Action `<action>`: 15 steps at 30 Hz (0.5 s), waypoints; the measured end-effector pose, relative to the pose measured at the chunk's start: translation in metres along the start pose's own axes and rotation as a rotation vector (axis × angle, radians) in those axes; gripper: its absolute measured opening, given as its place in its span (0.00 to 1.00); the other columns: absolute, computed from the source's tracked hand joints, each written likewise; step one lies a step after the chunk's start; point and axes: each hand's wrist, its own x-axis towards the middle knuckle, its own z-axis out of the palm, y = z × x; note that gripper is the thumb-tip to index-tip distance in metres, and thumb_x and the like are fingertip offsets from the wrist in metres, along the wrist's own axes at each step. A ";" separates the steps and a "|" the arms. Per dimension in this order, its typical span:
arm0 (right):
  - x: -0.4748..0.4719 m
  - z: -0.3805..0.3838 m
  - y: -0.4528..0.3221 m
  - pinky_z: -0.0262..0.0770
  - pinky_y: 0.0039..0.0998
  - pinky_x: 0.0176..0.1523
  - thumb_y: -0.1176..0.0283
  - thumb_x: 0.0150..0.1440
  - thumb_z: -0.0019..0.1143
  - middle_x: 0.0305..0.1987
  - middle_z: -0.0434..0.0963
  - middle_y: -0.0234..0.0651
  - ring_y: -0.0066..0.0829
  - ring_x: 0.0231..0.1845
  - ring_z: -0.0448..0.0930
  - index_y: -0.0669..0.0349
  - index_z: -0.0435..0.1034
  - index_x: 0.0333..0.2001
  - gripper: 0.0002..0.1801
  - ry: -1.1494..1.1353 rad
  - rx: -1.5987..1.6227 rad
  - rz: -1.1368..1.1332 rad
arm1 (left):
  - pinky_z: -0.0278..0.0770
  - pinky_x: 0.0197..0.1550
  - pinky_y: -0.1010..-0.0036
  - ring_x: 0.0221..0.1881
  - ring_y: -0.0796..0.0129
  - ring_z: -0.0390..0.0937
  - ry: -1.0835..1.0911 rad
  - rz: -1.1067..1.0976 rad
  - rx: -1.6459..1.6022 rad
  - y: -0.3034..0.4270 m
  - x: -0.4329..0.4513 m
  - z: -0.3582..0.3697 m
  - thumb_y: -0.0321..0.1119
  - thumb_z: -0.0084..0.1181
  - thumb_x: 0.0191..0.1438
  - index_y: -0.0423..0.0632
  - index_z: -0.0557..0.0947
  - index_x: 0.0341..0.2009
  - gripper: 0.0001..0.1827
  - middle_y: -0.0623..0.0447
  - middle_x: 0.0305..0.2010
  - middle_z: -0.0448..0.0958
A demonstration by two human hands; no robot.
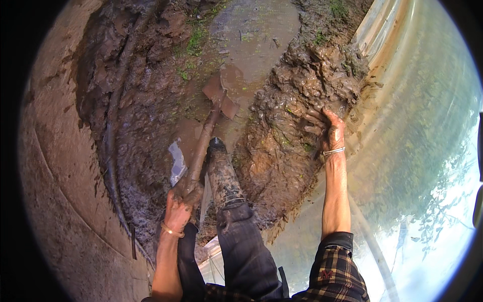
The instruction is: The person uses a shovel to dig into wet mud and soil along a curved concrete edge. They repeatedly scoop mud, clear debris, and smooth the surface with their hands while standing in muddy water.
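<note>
My left hand (184, 200), muddy and with a bangle at the wrist, grips the wooden handle (203, 147) of a digging tool. Its rusty metal blade (220, 96) rests at the muddy water, partly coated in mud. My right hand (326, 126) presses against a heap of wet mud (286, 124) beside a plastic sheet, its muddy fingers spread on the surface. A bangle circles that wrist too. Between the hands, a mud-covered boot (223, 173) stands near the handle.
Muddy water (256, 26) fills the channel ahead. A translucent plastic sheet (400, 113) rises on the right. A long muddy pipe or hose (112, 113) runs along the left bank, beside a concrete-like edge (60, 158). A pale scrap (176, 162) lies left of the handle.
</note>
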 end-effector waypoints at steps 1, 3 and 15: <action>-0.011 0.017 -0.020 0.81 0.39 0.40 0.64 0.58 0.47 0.45 0.76 0.51 0.43 0.42 0.80 0.73 0.65 0.50 0.23 -0.020 -0.025 -0.035 | 0.66 0.21 0.80 0.22 0.76 0.70 0.006 0.000 -0.010 0.000 0.001 0.000 0.30 0.59 0.51 0.43 0.76 0.37 0.09 0.57 0.24 0.73; 0.005 0.023 -0.039 0.82 0.34 0.36 0.69 0.58 0.46 0.41 0.78 0.50 0.42 0.39 0.81 0.73 0.68 0.46 0.18 -0.082 0.055 -0.181 | 0.66 0.19 0.80 0.21 0.76 0.70 0.018 0.001 -0.024 -0.001 0.002 0.002 0.31 0.60 0.50 0.43 0.76 0.36 0.09 0.57 0.25 0.74; 0.058 -0.034 -0.079 0.76 0.42 0.51 0.63 0.60 0.42 0.49 0.74 0.55 0.47 0.47 0.77 0.72 0.63 0.54 0.24 0.193 0.114 -0.155 | 0.64 0.17 0.79 0.17 0.78 0.67 -0.020 -0.048 -0.140 -0.022 0.010 -0.008 0.30 0.58 0.50 0.43 0.75 0.34 0.08 0.57 0.22 0.71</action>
